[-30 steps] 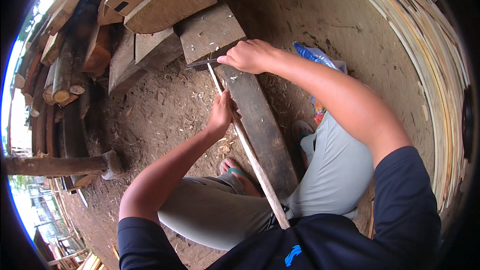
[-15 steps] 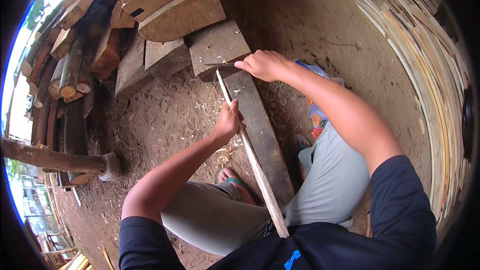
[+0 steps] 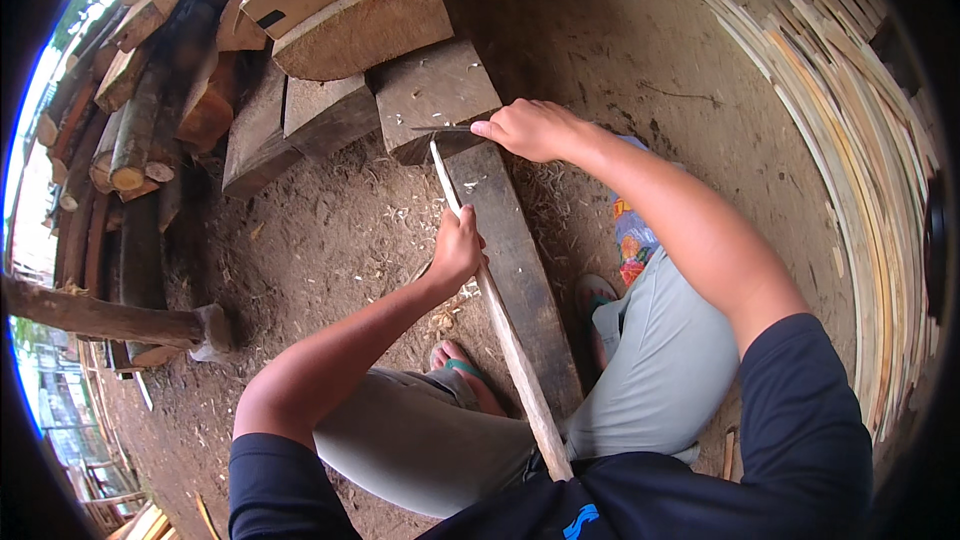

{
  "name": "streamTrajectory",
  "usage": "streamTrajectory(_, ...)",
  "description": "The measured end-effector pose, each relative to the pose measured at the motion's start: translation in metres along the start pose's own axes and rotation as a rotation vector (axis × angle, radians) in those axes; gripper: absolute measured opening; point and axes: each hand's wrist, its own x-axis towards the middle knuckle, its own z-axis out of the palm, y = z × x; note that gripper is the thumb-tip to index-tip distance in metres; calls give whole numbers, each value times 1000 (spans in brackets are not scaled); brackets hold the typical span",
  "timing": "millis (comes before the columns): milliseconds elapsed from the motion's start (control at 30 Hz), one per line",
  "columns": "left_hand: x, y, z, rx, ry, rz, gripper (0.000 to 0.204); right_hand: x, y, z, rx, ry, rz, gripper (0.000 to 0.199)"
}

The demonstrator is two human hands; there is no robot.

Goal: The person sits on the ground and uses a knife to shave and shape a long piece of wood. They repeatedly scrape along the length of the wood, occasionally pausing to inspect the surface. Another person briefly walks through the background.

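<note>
Stick [image 3: 510, 340] over dark plank [image 3: 530, 280]; block [image 3: 437, 80] ahead; log pile [image 3: 132, 145] left.

Your left hand [image 3: 458, 248] is curled tight with that elbow [image 3: 270, 392] bent out wide, while your right hand [image 3: 532, 130] grips farther forward, thumb [image 3: 482, 128] pointing left.

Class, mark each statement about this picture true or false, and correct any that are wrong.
1. The left hand grips the wooden stick. True.
2. The right hand is empty. False: it holds a thin dark blade.
3. Pale shavings lie on the ground. True.
4. The thin wooden strips lie on the person's left. False: they lie on the right.
5. A green-strapped sandal is on the left foot. True.
</note>
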Motion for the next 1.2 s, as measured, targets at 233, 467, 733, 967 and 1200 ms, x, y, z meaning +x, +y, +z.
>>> streamTrajectory(233,6,-6,-4,13,17,91,34,0,7,-6,1,13,48,61)
streamTrajectory(467,6,-5,-8,-5,-7,65,34,-6,2,-12,-18,-22,85,61)
streamTrajectory(733,7,-4,-5,-27,-16,48,33,0,-5,-9,-44,-115,38,61)
streamTrajectory(967,9,-7,-7,-18,-43,48,31,0,0,-6,-42,-109,27,62)
streamTrajectory(1200,5,1,-7,10,-31,53,29,-2,0,-5,-59,-125,24,61)
